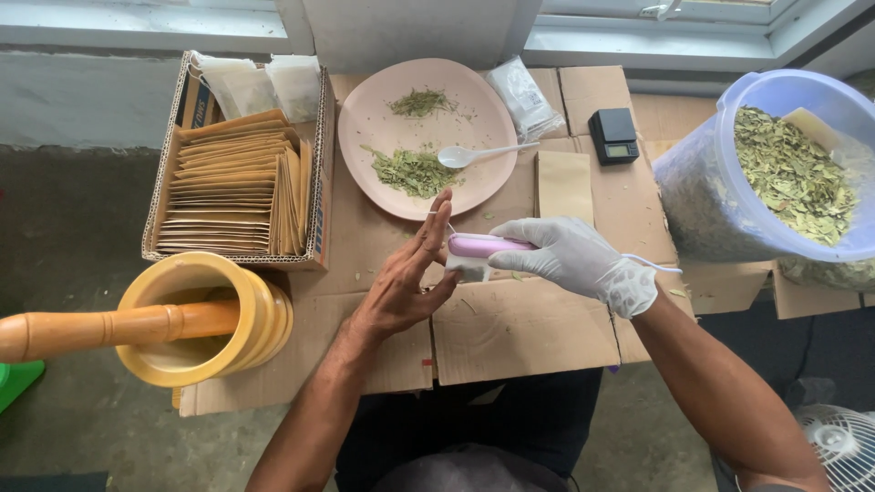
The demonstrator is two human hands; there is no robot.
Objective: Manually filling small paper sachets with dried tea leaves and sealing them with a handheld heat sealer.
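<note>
A cardboard tabletop [519, 333] lies under both hands. Far right of the fingers stands a big clear tub [729, 196] of dried green leaves [793, 173]. Up and left of the fingers, a cardboard box [187, 100] holds a stack of brown envelopes [232, 187] with a few small white sachets [260, 82] at its far end. Down and left of the left hand sits a yellow wooden mortar [196, 314] with a pestle [100, 328] lying across its mouth. Just beyond the fingers is a pink plate [365, 118] carrying two small heaps of crushed leaves [415, 170] and a white spoon [478, 153].

The right hand [579, 260], in a white glove, has its fingers [529, 232] wrapped around a pink sealer [488, 245], gripping it firmly. The sealer lies between the two hands and sits on a small white bag [467, 267]. The left hand [406, 282] is bare, with fingers [433, 228] stretched straight and close together, holding nothing; their tips rest against the end of the sealer and the bag.

Beyond the right hand lies a flat brown pouch [563, 185]. Farther off to the right is a small black scale [613, 136], and left of it a clear packet [524, 96].
</note>
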